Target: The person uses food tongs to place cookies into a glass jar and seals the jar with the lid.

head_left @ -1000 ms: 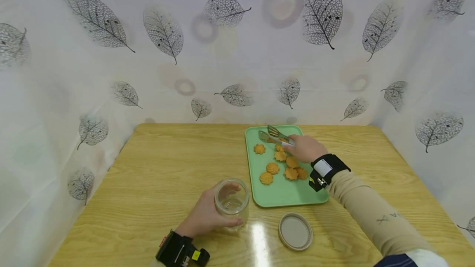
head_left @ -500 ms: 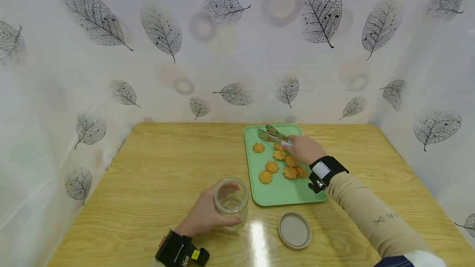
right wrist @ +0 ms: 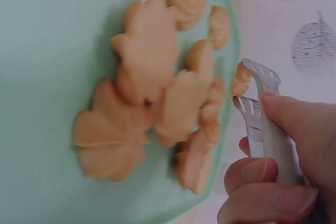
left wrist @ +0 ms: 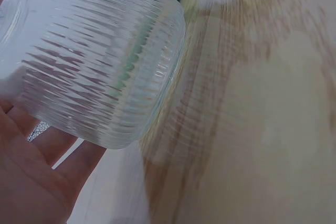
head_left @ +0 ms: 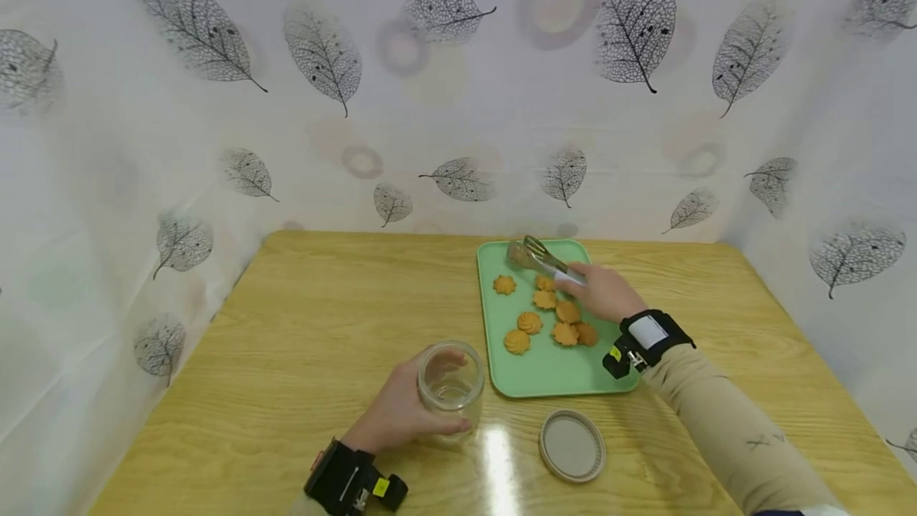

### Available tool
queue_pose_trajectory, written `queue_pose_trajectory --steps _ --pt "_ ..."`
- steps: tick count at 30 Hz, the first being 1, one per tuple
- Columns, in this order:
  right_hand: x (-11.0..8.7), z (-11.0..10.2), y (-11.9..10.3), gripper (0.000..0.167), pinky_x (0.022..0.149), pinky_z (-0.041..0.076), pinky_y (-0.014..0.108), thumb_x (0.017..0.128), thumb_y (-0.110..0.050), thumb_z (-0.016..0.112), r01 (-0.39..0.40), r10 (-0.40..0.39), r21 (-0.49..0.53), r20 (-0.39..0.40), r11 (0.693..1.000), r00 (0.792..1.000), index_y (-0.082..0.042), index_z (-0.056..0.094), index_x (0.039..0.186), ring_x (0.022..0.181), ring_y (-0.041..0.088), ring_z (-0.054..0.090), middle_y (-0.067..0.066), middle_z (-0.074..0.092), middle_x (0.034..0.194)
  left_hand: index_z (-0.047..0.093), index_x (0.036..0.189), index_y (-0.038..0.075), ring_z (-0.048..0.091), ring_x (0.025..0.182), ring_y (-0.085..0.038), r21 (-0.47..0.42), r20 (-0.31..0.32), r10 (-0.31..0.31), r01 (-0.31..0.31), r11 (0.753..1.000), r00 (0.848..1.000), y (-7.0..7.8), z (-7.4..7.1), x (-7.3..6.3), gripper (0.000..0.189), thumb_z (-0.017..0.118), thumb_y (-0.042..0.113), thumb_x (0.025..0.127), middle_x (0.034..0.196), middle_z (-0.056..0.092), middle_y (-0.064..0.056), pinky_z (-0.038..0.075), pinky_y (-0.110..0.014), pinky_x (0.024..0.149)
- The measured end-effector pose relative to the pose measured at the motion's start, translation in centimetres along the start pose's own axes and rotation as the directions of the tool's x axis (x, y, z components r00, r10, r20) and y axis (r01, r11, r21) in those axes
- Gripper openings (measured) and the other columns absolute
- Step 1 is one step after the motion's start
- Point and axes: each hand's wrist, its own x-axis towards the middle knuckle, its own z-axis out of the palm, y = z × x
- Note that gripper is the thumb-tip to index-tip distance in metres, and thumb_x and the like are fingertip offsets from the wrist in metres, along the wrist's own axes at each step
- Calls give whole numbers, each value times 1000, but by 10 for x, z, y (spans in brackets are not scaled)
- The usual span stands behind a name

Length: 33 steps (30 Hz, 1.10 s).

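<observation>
In the head view my left hand [head_left: 403,414] grips a clear glass jar [head_left: 451,398], its open mouth facing up and nothing seen inside. The left wrist view shows the jar's ribbed wall [left wrist: 105,61] close up, just above the wooden table. My right hand [head_left: 605,293] holds metal tongs [head_left: 557,264] over the far part of a green tray [head_left: 559,377]. Between the slotted tips of the tongs is a cookie [right wrist: 241,81], best seen in the right wrist view. Several golden cookies [head_left: 544,299] lie on the tray, some overlapping.
A round lid [head_left: 571,446] lies on the table [head_left: 344,301] in front of the tray, right of the jar. Behind the table hangs a pale cloth [head_left: 501,118] with a leaf print, which also runs along both sides.
The tips of the tongs have drawn closer together around a cookie. My right hand has shifted slightly right. The left hand and jar stay nearly where they were.
</observation>
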Motion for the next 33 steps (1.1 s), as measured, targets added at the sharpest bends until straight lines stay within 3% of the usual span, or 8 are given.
queue_pose_trajectory --steps 4,7,11,15,21,24,28,33 --pt "-16 -15 -12 70 47 32 29 107 -45 51 39 -38 37 -21 999 999 9 39 150 49 12 31 6 51 67 60 133 15 58 123 -20 -8 2 4 -4 1000 1000 1 0 0 76 98 20 67 135 62 1 44 -48 106" --pt "-35 -34 -34 72 50 34 33 106 -48 51 89 -88 60 -34 994 996 7 41 150 54 15 35 12 62 87 60 133 13 58 123 -23 -22 2 11 -11 1000 1000 1 0 0 77 98 18 67 134 62 -2 44 -47 105" --pt "-70 -58 -68 66 61 44 35 105 -48 53 173 -170 45 -50 984 984 1 46 150 71 16 54 8 67 111 59 134 13 57 124 -24 -29 5 22 -22 999 1000 -1 -1 0 77 97 18 68 134 62 -4 44 -46 106" --pt "-108 -72 -99 64 62 45 30 104 -48 56 234 -235 -12 -35 972 971 -6 48 151 69 11 56 -1 67 93 58 135 13 58 123 -26 -25 12 47 -46 999 999 -2 -2 2 78 97 21 68 133 62 -6 44 -46 106" --pt "-145 -70 -128 59 50 36 25 99 -59 55 272 -271 -109 27 956 962 -26 55 147 49 3 36 -14 40 58 57 138 16 59 122 -28 -23 16 48 -47 999 999 -3 -3 2 80 97 20 69 132 63 -6 46 -47 104" --pt "-153 -62 -133 57 53 38 24 98 -63 53 308 -303 -142 56 941 951 -32 55 146 48 0 36 -17 32 54 56 138 20 61 118 -23 -22 12 13 -13 1000 1000 -3 -2 0 81 97 21 68 130 64 1 48 -45 101" --pt "-157 -52 -132 53 59 43 25 99 -62 52 363 -354 -155 84 919 932 -33 58 142 52 -2 43 -21 39 54 56 137 25 63 114 -16 -12 9 -1 1 1000 1000 -3 -1 -1 80 97 24 69 126 65 9 50 -42 98" --pt "-157 -41 -128 53 63 50 27 100 -60 51 384 -367 -135 134 913 920 -25 62 139 59 -5 52 -24 52 64 54 140 28 62 115 -15 -1 9 21 -21 1000 1000 -4 -1 0 82 97 25 70 129 65 4 49 -42 99"
